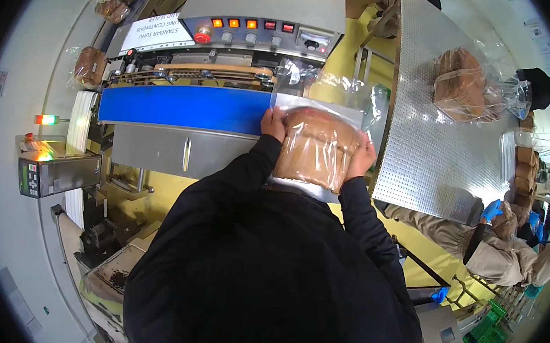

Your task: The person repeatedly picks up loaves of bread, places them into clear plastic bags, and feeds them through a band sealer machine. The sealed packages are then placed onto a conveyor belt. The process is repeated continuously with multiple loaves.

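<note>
Between my two hands is a brown bread loaf (315,149) in a clear plastic bag, its loose open end (338,87) pointing away from me. My left hand (274,124) grips the bag's left side, close to the right end of a blue conveyor belt (184,106). On the opposite side my right hand (362,156) holds the bag with its fingers curled round the edge. Beyond the belt stands a bag sealing machine (264,5) with lit orange and red switches and a red knob. The bag's far left corner lies near its sealing band (212,71).
A dimpled metal table (428,163) to the right carries another bagged loaf (463,86). People work beyond it, one with a blue glove (492,211). Bagged loaves (90,66) lie at the far left, above a small printer-like box (58,172). Green crates (487,330) stand lower right.
</note>
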`<state>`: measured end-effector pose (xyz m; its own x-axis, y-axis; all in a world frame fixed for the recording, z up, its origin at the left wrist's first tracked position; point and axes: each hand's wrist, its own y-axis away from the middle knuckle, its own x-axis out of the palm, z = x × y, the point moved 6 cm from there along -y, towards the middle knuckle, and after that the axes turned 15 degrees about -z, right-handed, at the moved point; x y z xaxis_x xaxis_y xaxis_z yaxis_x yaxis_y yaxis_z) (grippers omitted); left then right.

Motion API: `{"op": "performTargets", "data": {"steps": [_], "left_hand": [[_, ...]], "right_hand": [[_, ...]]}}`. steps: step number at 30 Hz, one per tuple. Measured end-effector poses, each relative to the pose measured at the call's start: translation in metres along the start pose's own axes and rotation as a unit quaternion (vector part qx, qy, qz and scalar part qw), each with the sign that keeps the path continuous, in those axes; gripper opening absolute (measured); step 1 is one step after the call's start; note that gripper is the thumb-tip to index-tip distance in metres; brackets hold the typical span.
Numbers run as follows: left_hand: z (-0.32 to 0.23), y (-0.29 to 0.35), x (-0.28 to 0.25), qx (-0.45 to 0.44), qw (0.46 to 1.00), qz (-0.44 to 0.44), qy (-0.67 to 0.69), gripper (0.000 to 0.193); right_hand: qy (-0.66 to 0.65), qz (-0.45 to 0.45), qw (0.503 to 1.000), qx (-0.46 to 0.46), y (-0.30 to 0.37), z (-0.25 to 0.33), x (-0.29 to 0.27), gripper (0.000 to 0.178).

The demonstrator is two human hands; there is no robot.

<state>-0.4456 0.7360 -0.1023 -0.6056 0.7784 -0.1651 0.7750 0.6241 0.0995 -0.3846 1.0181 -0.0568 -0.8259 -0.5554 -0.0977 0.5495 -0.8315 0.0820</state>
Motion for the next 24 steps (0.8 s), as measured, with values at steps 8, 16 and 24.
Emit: {"op": "performTargets", "data": {"steps": [8, 16, 24], "left_hand": [[0.069, 0.000, -0.003, -0.099, 0.995, -0.015, 0.007, 0.036], [0.080, 0.003, 0.006, -0.253, 0.955, -0.006, 0.157, 0.030], [0.066, -0.006, 0.014, -0.278, 0.938, 0.015, 0.207, 0.023]], "right_hand": [[0.064, -0.010, 0.998, -0.016, 0.005, -0.030, -0.003, 0.021], [0.065, -0.003, 0.997, -0.029, 0.003, -0.013, 0.003, 0.020], [0.061, 0.009, 0.995, -0.084, 0.004, 0.036, 0.020, 0.021]]}}
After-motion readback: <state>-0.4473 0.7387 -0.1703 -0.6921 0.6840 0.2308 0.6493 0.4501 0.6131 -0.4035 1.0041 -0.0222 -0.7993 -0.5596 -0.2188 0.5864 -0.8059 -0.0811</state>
